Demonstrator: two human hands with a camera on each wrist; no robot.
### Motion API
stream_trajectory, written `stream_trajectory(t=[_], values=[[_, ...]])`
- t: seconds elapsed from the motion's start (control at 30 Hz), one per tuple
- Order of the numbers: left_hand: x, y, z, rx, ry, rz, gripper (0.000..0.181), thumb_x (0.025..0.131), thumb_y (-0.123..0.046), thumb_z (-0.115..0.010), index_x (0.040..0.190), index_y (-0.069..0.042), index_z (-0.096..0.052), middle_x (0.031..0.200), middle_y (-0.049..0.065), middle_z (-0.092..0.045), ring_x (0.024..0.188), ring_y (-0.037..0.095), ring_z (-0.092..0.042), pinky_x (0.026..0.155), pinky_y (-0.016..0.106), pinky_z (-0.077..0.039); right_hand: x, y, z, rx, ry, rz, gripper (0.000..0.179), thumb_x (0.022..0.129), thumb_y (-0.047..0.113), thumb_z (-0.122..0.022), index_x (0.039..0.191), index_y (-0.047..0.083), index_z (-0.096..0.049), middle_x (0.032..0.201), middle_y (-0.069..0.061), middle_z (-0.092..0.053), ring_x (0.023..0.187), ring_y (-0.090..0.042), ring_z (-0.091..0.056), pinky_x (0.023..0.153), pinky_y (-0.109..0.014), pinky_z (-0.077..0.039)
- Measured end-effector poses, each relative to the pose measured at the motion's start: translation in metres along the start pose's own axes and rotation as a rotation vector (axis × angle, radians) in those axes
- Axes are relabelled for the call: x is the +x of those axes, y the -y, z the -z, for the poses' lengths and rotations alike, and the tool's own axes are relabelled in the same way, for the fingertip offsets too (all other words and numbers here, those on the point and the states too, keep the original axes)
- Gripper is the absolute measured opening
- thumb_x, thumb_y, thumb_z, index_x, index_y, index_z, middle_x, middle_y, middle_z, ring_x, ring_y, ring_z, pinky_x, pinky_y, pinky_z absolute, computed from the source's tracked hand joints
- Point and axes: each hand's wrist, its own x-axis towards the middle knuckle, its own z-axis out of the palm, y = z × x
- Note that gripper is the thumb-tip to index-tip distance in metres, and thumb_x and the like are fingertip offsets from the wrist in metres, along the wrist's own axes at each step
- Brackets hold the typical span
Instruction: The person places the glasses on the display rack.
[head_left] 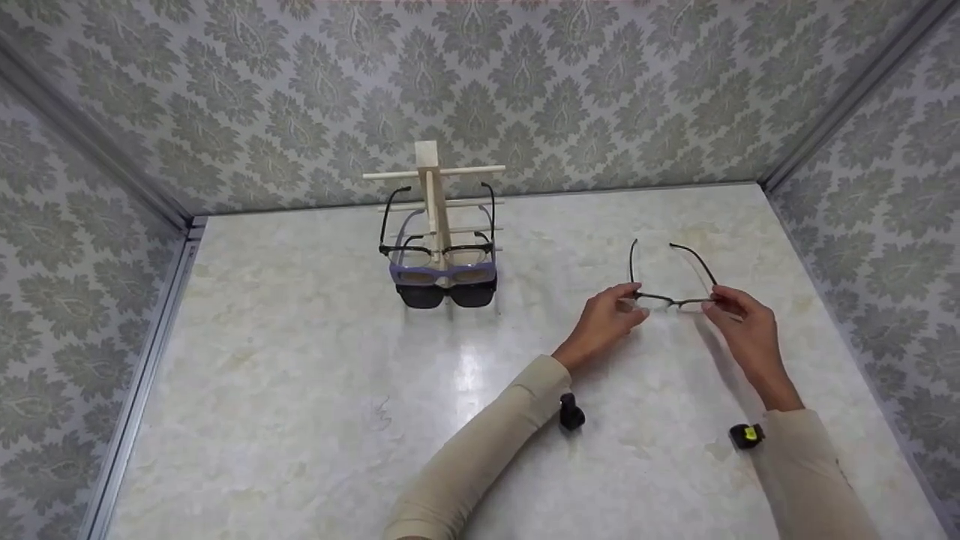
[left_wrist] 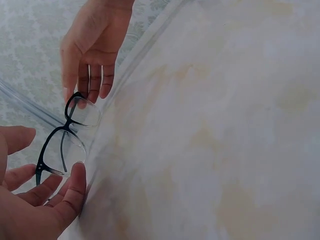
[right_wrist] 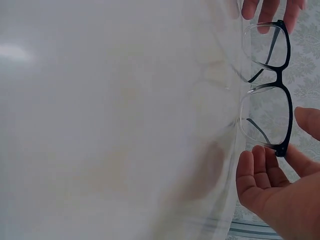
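Note:
A pair of eyeglasses with a dark upper frame and clear lower rims is held between both hands, temples unfolded and pointing toward the back wall. My left hand grips its left end near the hinge, fingers around the corner. At the other end, my right hand holds the right hinge corner with its fingertips. In the right wrist view, the thumb stands apart from the front of the dark frame, while the fingers sit at the hinge. The left wrist view shows the eyeglasses spanning the two hands.
Left of the hands stands a wooden display rack with crossbars. It bears dark-browline glasses, purple-framed glasses and black sunglasses. Patterned walls enclose the marbled tabletop. Small black devices sit by both wrists.

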Motion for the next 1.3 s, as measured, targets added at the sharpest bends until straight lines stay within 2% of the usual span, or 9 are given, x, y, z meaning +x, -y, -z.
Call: stream_trajectory(t=[0.17,0.4,0.57,0.63,0.77,0.87,0.93,1.1,1.3], values=[[-0.004,-0.001,0.008,0.004,-0.008,0.006,0.051,0.109,-0.018,-0.072,0.157,-0.004,-0.060,0.144,0.011,-0.068,0.110,0.004,-0.068,0.079,0.024,-0.063,-0.001,0.004,-0.008,-0.021,0.006,-0.009,0.048,0.110,0.020,-0.071,0.149,-0.006,-0.064,0.140,-0.027,-0.064,0.108,0.002,-0.061,0.089,-0.007,-0.052],[-0.016,-0.001,0.016,-0.006,-0.052,-0.025,0.047,0.109,-0.016,-0.070,0.153,-0.001,-0.064,0.139,0.020,-0.070,0.099,0.002,-0.067,0.075,0.023,-0.062,-0.004,0.008,-0.017,-0.025,0.017,-0.022,0.047,0.111,0.020,-0.070,0.150,-0.004,-0.064,0.141,-0.026,-0.066,0.106,0.006,-0.062,0.089,-0.007,-0.054],[-0.023,-0.001,0.024,0.004,-0.079,-0.040,0.047,0.108,-0.016,-0.071,0.152,-0.001,-0.065,0.139,0.017,-0.071,0.104,0.005,-0.068,0.076,0.023,-0.062,-0.005,0.011,-0.024,0.011,0.027,-0.019,0.045,0.111,0.017,-0.070,0.150,-0.005,-0.064,0.142,-0.026,-0.066,0.107,0.006,-0.063,0.089,-0.008,-0.055],[-0.027,-0.002,0.029,0.017,-0.092,-0.045,0.046,0.108,-0.016,-0.071,0.152,-0.001,-0.065,0.139,0.014,-0.072,0.111,0.009,-0.068,0.078,0.024,-0.062,-0.007,0.014,-0.027,0.028,0.036,-0.017,0.045,0.111,0.017,-0.070,0.150,-0.004,-0.064,0.143,-0.026,-0.065,0.108,0.005,-0.064,0.090,-0.009,-0.056],[-0.034,-0.003,0.038,0.078,-0.112,-0.063,0.045,0.109,-0.016,-0.070,0.152,-0.003,-0.066,0.143,0.009,-0.072,0.124,0.020,-0.068,0.093,0.024,-0.058,-0.012,0.022,-0.034,0.065,0.051,0.004,0.044,0.111,0.016,-0.070,0.149,-0.005,-0.064,0.141,-0.026,-0.065,0.110,0.003,-0.066,0.090,-0.011,-0.057],[-0.039,-0.003,0.044,0.118,-0.125,-0.078,0.044,0.110,-0.017,-0.070,0.152,-0.003,-0.066,0.145,0.008,-0.071,0.127,0.023,-0.068,0.104,0.025,-0.053,-0.015,0.029,-0.039,0.064,0.047,0.030,0.043,0.110,0.015,-0.070,0.148,-0.006,-0.065,0.140,-0.025,-0.066,0.110,0.003,-0.066,0.089,-0.012,-0.057],[-0.043,-0.003,0.048,0.127,-0.134,-0.087,0.044,0.110,-0.017,-0.070,0.152,-0.004,-0.066,0.145,0.009,-0.072,0.127,0.022,-0.068,0.106,0.026,-0.052,-0.016,0.032,-0.043,0.056,0.043,0.045,0.042,0.110,0.014,-0.070,0.147,-0.005,-0.066,0.139,-0.024,-0.066,0.111,0.003,-0.065,0.090,-0.011,-0.057],[-0.053,-0.005,0.057,0.120,-0.155,-0.109,0.043,0.110,-0.016,-0.071,0.151,-0.007,-0.067,0.143,0.010,-0.072,0.126,0.020,-0.069,0.102,0.025,-0.055,-0.018,0.038,-0.051,0.051,0.045,0.082,0.040,0.110,0.013,-0.070,0.147,-0.004,-0.067,0.140,-0.023,-0.067,0.114,0.003,-0.063,0.094,-0.009,-0.054],[-0.061,-0.008,0.070,0.109,-0.185,-0.125,0.042,0.109,-0.013,-0.071,0.150,-0.005,-0.068,0.141,0.011,-0.073,0.126,0.020,-0.069,0.097,0.025,-0.057,-0.018,0.044,-0.063,0.058,0.043,0.111,0.038,0.110,0.011,-0.071,0.144,-0.003,-0.069,0.140,-0.021,-0.069,0.117,0.001,-0.063,0.095,-0.009,-0.052]])
